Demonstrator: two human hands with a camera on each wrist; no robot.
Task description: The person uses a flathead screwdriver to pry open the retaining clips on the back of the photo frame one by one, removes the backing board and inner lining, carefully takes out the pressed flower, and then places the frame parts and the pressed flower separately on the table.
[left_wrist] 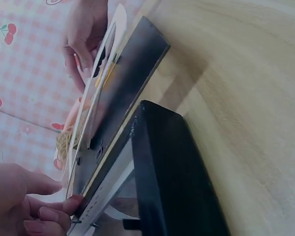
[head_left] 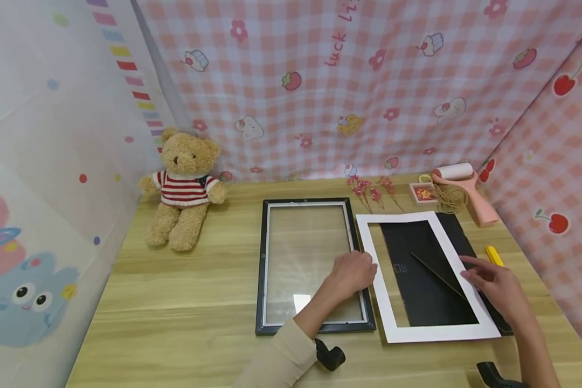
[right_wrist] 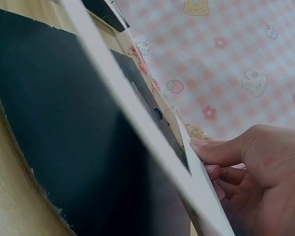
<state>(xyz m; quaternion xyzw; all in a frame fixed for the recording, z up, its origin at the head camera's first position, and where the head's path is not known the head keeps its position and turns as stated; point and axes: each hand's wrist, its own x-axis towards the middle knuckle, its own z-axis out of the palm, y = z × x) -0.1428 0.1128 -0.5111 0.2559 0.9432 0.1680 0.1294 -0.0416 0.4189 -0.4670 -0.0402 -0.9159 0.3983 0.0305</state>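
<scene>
A white mat board [head_left: 443, 333] with a rectangular opening is held slightly raised over a black backing board [head_left: 417, 291]. My left hand [head_left: 353, 274] pinches its left edge; in the left wrist view that hand [left_wrist: 29, 201] shows thumb and fingers at the rim. On the opposite edge, my right hand [head_left: 497, 285] pinches the mat, and the right wrist view shows this hand [right_wrist: 265, 172] with its thumb against the white border [right_wrist: 142, 132]. Left of the mat lies a black picture frame [head_left: 261, 280] with a clear pane, partly under my left forearm. Through the opening, a thin dark strip shows on the backing board.
A teddy bear [head_left: 186, 188] sits at the back left. Pink dried flowers [head_left: 375, 194], a small box [head_left: 423, 193], twine [head_left: 450, 199] and a pink-handled roller [head_left: 475, 199] stand at the back right. A yellow-handled tool [head_left: 493, 256] lies beyond my right hand.
</scene>
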